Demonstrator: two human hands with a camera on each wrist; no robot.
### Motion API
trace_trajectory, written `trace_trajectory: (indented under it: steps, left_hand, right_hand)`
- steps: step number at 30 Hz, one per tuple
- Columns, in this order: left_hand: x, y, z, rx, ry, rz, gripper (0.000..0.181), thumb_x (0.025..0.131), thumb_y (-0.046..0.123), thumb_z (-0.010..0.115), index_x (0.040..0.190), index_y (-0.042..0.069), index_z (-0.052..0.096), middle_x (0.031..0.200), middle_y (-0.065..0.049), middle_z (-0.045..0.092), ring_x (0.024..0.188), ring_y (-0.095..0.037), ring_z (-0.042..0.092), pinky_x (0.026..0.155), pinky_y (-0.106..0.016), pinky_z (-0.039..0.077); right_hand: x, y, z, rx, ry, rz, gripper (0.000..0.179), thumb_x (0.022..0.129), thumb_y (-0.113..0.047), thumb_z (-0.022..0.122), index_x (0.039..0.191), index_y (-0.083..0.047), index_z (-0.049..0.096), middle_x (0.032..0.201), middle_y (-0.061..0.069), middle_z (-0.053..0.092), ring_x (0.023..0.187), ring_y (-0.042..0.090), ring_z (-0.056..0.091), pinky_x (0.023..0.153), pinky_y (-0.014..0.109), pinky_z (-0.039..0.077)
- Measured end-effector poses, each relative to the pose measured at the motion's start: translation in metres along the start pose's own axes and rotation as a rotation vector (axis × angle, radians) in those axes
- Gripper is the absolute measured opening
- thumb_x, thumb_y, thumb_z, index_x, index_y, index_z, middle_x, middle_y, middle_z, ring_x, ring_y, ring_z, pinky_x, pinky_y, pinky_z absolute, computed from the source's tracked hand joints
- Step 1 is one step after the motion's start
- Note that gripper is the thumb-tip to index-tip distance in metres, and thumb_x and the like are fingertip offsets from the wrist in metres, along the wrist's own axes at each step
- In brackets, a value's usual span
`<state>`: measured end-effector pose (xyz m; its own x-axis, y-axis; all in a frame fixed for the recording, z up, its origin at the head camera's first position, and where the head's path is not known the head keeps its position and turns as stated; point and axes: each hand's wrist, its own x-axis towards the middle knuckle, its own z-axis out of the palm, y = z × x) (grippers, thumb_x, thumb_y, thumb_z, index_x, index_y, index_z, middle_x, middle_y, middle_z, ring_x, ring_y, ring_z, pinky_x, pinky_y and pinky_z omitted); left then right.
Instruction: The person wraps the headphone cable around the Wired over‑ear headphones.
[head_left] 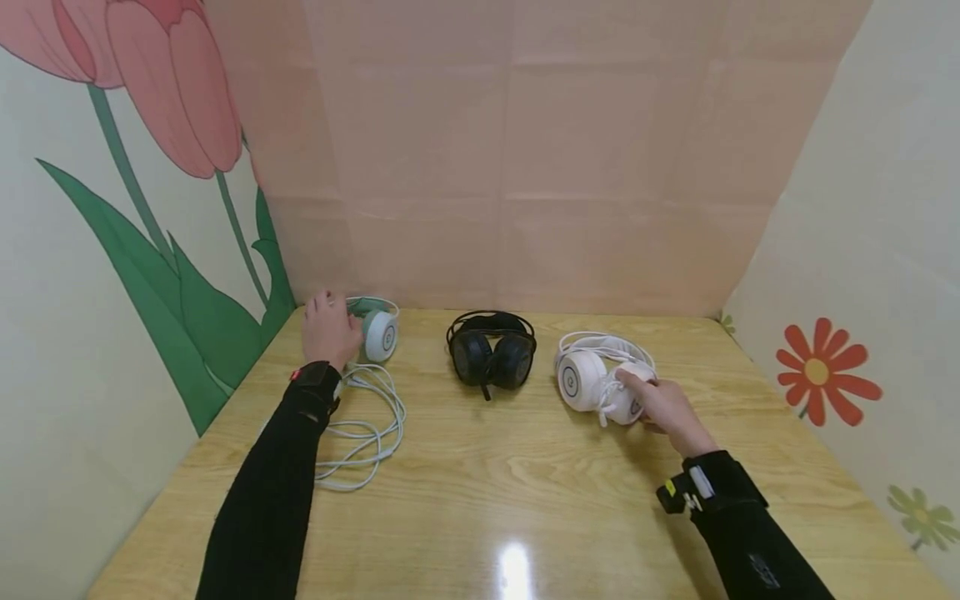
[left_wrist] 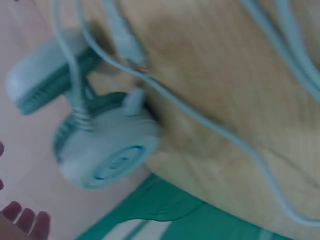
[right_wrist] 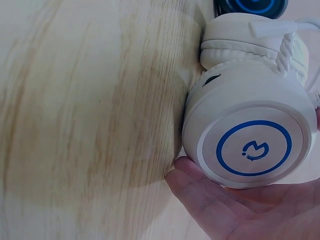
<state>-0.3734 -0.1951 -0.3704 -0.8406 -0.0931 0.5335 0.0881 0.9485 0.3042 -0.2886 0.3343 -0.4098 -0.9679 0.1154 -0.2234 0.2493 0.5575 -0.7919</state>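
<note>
Right hand [head_left: 663,408], right of centre: thumb and fingers grip the near ear cup [head_left: 624,410] of white over-ear headphones [head_left: 580,381], whose cups stretch leftward from it. Left hand [head_left: 330,332], fingers loosely spread, is beside mint-green headphones [head_left: 380,336], left of centre. Black headphones [head_left: 472,358] lie between on the worktop [head_left: 450,500].

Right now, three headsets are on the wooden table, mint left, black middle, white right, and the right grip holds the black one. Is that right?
Not quite: the right grip holds the white headset, not the black headset; the head view shows it. The mint headset at left and the rest stand as you said.
</note>
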Motion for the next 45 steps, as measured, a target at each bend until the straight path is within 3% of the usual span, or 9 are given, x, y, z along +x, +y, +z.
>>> trace_trajectory:
  steps: [4,9,15,25,32,36,41,45]
  left_hand:
    - [-0.005,-0.019,0.006,-0.043,-0.125,-0.043,0.054,0.094,0.014,0.054,0.144,-0.005,0.044,0.149,-0.032,0.030,0.135,-0.052,0.031,0.107,-0.063,0.034]
    - [-0.008,-0.037,0.008,-0.074,-0.301,-0.062,0.069,0.096,0.021,0.049,0.155,-0.007,0.025,0.158,-0.034,0.014,0.143,-0.056,0.020,0.109,-0.065,0.031]
    - [-0.009,-0.041,0.005,-0.113,-0.422,-0.063,0.071,0.092,0.018,0.048,0.155,-0.006,0.025,0.159,-0.035,0.015,0.138,-0.061,0.026,0.108,-0.068,0.030]
    - [-0.009,-0.042,0.007,-0.081,-0.440,-0.034,0.080,0.082,0.014,0.057,0.154,-0.004,0.029,0.155,-0.039,0.016,0.131,-0.066,0.030,0.107,-0.068,0.031]
    - [-0.018,-0.052,0.009,0.066,-0.314,0.089,0.073,0.079,0.003,0.068,0.148,0.001,0.043,0.138,-0.039,0.036,0.121,-0.059,0.041,0.092,-0.068,0.042]
    - [-0.022,-0.056,0.006,0.106,-0.266,0.145,0.067,0.078,0.001,0.068,0.142,-0.003,0.048,0.133,-0.037,0.041,0.123,-0.057,0.041,0.094,-0.067,0.040]
    - [-0.023,-0.061,0.002,0.116,-0.280,0.188,0.061,0.077,0.001,0.073,0.133,-0.003,0.051,0.130,-0.034,0.041,0.123,-0.056,0.040,0.098,-0.068,0.035]
    - [-0.022,-0.066,0.003,0.079,-0.343,0.207,0.071,0.071,0.012,0.087,0.130,-0.001,0.051,0.125,-0.031,0.048,0.120,-0.053,0.044,0.101,-0.065,0.035]
  right_hand:
    - [-0.001,0.000,0.000,0.004,0.019,-0.013,0.087,0.092,-0.075,0.047,0.127,0.005,0.044,0.107,0.017,0.046,0.103,0.031,0.052,0.090,0.050,0.051]
    - [-0.002,-0.001,0.001,0.015,0.015,-0.017,0.090,0.091,-0.076,0.048,0.130,0.005,0.044,0.110,0.017,0.047,0.104,0.030,0.051,0.090,0.050,0.051]
    - [-0.002,0.000,0.000,0.011,0.023,-0.017,0.091,0.091,-0.077,0.047,0.131,0.005,0.043,0.110,0.017,0.046,0.106,0.031,0.051,0.090,0.049,0.051]
    - [-0.003,-0.001,0.001,0.008,0.030,-0.016,0.094,0.090,-0.077,0.047,0.134,0.006,0.044,0.114,0.018,0.047,0.107,0.032,0.051,0.086,0.046,0.052]
    - [-0.004,-0.001,0.000,-0.005,0.035,-0.012,0.091,0.090,-0.078,0.046,0.129,0.005,0.046,0.111,0.018,0.047,0.106,0.033,0.050,0.083,0.044,0.052]
    - [-0.003,0.000,0.001,-0.006,0.043,-0.014,0.088,0.090,-0.078,0.046,0.125,0.003,0.048,0.109,0.017,0.048,0.104,0.032,0.051,0.081,0.042,0.052]
    - [-0.002,0.001,0.001,-0.010,0.048,-0.013,0.087,0.090,-0.078,0.046,0.122,0.002,0.048,0.104,0.015,0.048,0.102,0.031,0.052,0.080,0.041,0.051]
    - [-0.003,0.002,0.001,-0.015,0.053,-0.022,0.086,0.091,-0.077,0.046,0.122,0.003,0.048,0.101,0.013,0.047,0.100,0.031,0.052,0.078,0.041,0.051]
